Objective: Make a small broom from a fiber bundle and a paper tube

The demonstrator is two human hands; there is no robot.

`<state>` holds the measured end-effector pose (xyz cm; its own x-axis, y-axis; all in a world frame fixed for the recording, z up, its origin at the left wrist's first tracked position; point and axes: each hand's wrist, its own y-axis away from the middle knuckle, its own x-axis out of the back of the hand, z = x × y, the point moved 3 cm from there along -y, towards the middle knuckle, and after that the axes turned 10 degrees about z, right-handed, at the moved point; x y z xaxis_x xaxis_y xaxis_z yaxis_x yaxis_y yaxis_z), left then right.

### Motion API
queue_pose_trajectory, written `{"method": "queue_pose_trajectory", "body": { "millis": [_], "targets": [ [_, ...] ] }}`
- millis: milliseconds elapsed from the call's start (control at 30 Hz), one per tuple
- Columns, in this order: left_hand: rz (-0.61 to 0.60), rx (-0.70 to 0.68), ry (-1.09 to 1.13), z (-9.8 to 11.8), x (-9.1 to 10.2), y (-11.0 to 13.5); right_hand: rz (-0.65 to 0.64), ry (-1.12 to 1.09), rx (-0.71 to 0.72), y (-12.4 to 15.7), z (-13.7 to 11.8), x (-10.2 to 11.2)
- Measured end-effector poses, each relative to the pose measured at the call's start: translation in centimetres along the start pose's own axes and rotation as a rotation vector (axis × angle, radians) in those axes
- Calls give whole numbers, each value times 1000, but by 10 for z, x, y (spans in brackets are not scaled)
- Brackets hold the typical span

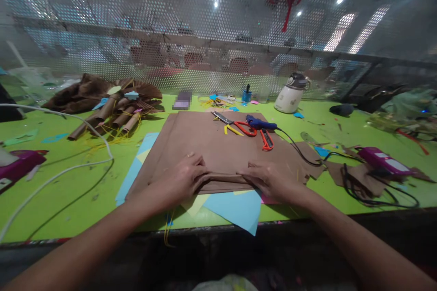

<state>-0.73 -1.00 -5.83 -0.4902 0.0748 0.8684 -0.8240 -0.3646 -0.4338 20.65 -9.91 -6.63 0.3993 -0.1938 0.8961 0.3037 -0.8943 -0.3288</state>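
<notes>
A stack of brown paper sheets (205, 136) lies on the green table before me. My left hand (186, 173) pinches the left part of a narrow folded strip of brown paper (223, 177) along the near edge. At its right part my right hand (268, 177) closes its fingers on the same fold. Red-handled scissors (244, 127) and a blue glue gun (261, 123) with an orange-red trigger part rest on the stack beyond my hands. Light blue paper (237, 209) sticks out under the near edge.
Rolled brown paper tubes (114, 116) with yellow raffia lie at the left. A white bottle (289, 95) stands at the back before a perforated metal screen (205, 54). Purple power strips (385, 161) and black cables are at the right; a white cable (102, 136) crosses the left.
</notes>
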Motion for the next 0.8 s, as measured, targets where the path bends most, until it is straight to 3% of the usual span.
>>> {"method": "queue_pose_trajectory", "body": {
  "millis": [100, 233, 367, 667, 800],
  "targets": [
    [-2, 28, -30, 3, 0, 0, 33, 45, 3, 1, 0, 0],
    [-2, 76, -73, 7, 2, 1, 169, 62, 48, 2, 3, -2],
    [34, 136, -10, 5, 4, -1, 254, 27, 74, 1, 6, -4],
    [-7, 190, 100, -1, 6, -9, 239, 66, 199, 0, -8, -2],
    [-18, 202, 91, -4, 5, -14, 209, 47, 184, -7, -18, -2]
  ]
}}
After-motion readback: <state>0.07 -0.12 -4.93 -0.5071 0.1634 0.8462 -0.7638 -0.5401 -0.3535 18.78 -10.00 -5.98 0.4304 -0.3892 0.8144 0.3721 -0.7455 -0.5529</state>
